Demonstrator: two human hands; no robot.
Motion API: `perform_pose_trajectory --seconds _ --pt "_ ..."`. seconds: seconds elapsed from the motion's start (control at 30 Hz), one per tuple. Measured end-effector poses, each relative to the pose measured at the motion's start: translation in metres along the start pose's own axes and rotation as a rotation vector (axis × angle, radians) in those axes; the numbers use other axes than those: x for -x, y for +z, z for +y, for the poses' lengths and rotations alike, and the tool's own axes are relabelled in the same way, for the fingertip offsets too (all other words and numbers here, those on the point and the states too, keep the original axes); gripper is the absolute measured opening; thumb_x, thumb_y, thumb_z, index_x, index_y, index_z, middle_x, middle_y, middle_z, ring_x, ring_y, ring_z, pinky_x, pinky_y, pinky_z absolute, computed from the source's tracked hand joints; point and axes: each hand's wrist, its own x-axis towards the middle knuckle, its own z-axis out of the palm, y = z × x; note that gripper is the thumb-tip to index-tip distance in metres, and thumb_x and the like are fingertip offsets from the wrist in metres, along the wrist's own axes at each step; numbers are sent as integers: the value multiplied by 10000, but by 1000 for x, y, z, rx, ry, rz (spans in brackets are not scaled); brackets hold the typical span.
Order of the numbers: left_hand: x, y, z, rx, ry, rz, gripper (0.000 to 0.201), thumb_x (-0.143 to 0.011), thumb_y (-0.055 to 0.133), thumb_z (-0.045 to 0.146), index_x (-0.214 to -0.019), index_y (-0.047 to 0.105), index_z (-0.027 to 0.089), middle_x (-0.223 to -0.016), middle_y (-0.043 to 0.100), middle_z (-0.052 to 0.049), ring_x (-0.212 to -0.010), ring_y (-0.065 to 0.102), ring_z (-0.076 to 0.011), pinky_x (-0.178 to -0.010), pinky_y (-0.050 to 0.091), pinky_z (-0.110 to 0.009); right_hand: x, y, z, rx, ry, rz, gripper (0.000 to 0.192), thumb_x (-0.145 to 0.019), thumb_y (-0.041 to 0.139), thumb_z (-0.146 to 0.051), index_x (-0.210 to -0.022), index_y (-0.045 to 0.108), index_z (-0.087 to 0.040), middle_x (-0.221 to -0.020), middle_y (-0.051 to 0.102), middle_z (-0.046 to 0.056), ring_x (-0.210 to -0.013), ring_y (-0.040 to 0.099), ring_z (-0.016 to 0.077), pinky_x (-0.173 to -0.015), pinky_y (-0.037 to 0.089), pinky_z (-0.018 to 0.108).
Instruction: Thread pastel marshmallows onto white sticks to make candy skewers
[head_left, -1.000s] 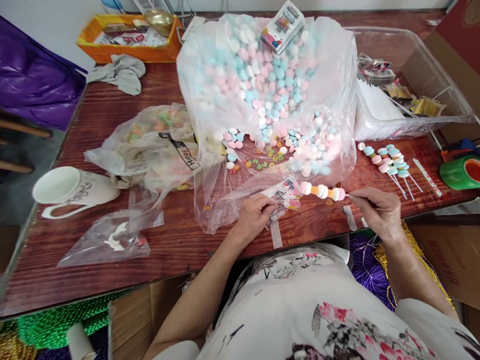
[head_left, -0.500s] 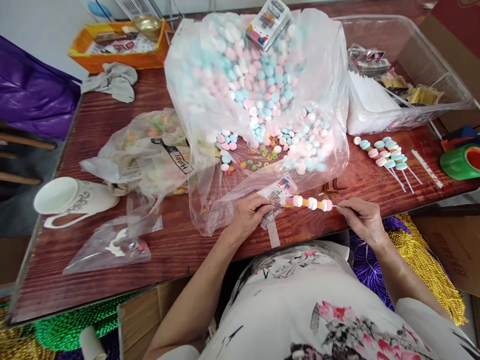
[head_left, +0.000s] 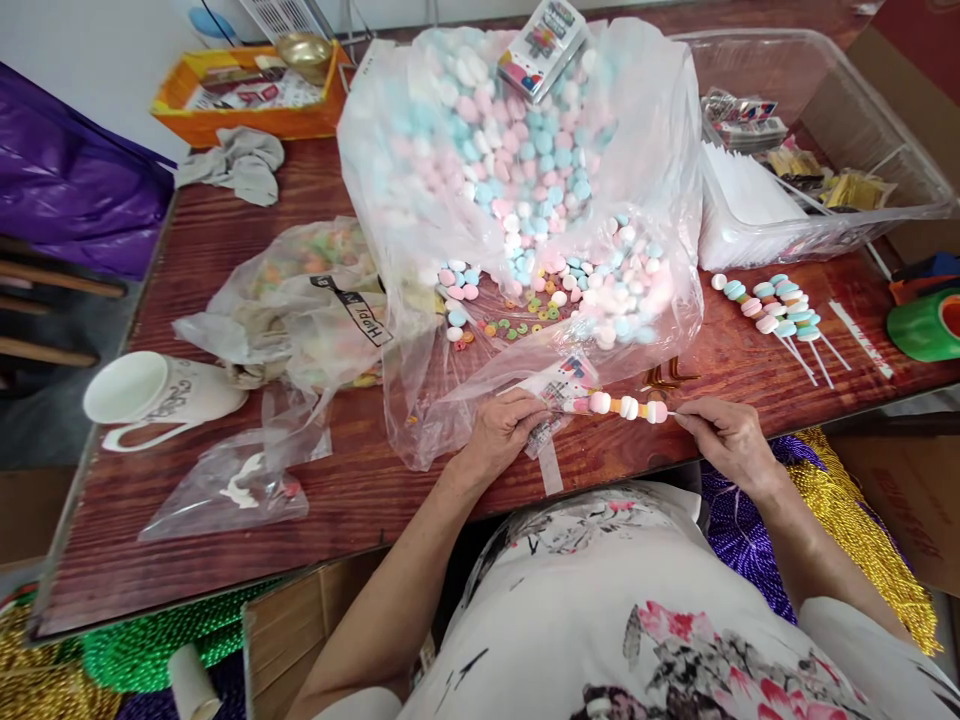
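Note:
My left hand (head_left: 506,432) pinches a clear plastic packet with printed designs (head_left: 568,377) at the table's front edge. A skewer of pink and white candies with orange pieces between them (head_left: 628,407) lies level between my hands. My right hand (head_left: 726,438) grips the white stick at its right end, thumb against fingers. The skewer's left end meets the packet near my left fingertips; I cannot tell how far inside it is. Behind my hands, a large clear bag (head_left: 450,170) holds pink, blue and white candies. Loose ring-shaped pieces (head_left: 517,327) lie at its mouth.
Finished-looking candy skewers (head_left: 784,308) lie right, beside green tape (head_left: 926,325). A clear bin (head_left: 832,235) stands behind them. On the left are a white mug (head_left: 161,395), a tied bag (head_left: 300,300) and a small clear bag (head_left: 225,500). A card pack (head_left: 544,50) rests on the large bag.
The view has shifted slightly, so the table's things appear a little farther right. The skewer's left end sits slightly closer to my left fingers. Both hands keep their grips.

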Motion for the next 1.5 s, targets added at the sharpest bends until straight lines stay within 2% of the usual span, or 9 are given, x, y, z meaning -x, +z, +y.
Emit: perform_pose_trajectory --seconds 0.1,0.33,0.53,0.7,0.83,0.97,1.07,1.27,1.5 --pt "1 -1 1 -33 37 -5 192 -924 586 295 -887 751 204 -816 702 -37 -749 647 -141 -705 528 -269 0 0 -1 8 -56 -29 115 -901 576 -181 -889 682 -223 -794 726 9 -691 681 147 -673 539 266" --pt "1 2 0 -100 74 -52 230 -935 566 325 -904 756 200 -864 708 -61 -784 662 -151 -729 541 -280 1 2 -12 303 -292 -27 172 -881 550 -129 -910 699 -210 -767 697 38 -642 613 141 -630 478 262" --pt "2 1 2 -150 146 -47 202 -939 554 302 -967 720 191 -890 692 -65 -835 639 -166 -775 531 -306 -3 13 -13 213 -347 10 188 -865 553 -108 -950 685 -210 -800 708 46 -694 628 153 -651 496 272" --pt "-7 -5 17 -306 213 -54 398 -873 619 323 -1239 592 170 -1220 603 -155 -1126 538 -291 -973 446 -479 -9 12 -13 59 -352 56 198 -863 585 -108 -1008 652 -224 -843 717 44 -719 647 152 -672 524 280" --pt "-16 -2 23 -362 257 -189 212 -864 547 203 -1051 638 161 -1108 641 -142 -1081 555 -281 -932 445 -439 -14 15 -17 125 -409 36 228 -854 577 -105 -1030 650 -230 -849 713 47 -732 639 158 -675 508 289" --pt "-14 0 29 -383 115 -259 85 -830 532 172 -863 610 161 -785 637 -66 -729 579 -211 -663 424 -320 -21 13 -33 313 -509 49 272 -845 527 -94 -1047 658 -222 -771 682 36 -664 579 149 -631 438 297" --pt "-14 -3 38 -409 -10 -259 36 -819 562 202 -821 585 175 -713 609 -36 -634 541 -187 -572 330 -287 -30 9 -52 432 -616 62 260 -844 504 -96 -1013 665 -210 -715 644 30 -620 513 144 -589 369 310" --pt "-19 -9 54 -525 -150 -242 107 -826 585 284 -800 577 180 -697 613 -36 -628 531 -183 -570 272 -287 -44 12 -78 450 -646 0 184 -828 480 -84 -859 643 -162 -646 551 22 -595 429 146 -566 294 318" --pt "-7 -9 57 -428 -288 -154 124 -814 609 281 -870 585 173 -783 657 -38 -691 577 -180 -593 301 -272 -47 1 -73 363 -588 102 146 -837 517 -79 -876 634 -156 -681 592 16 -646 483 138 -602 297 302"
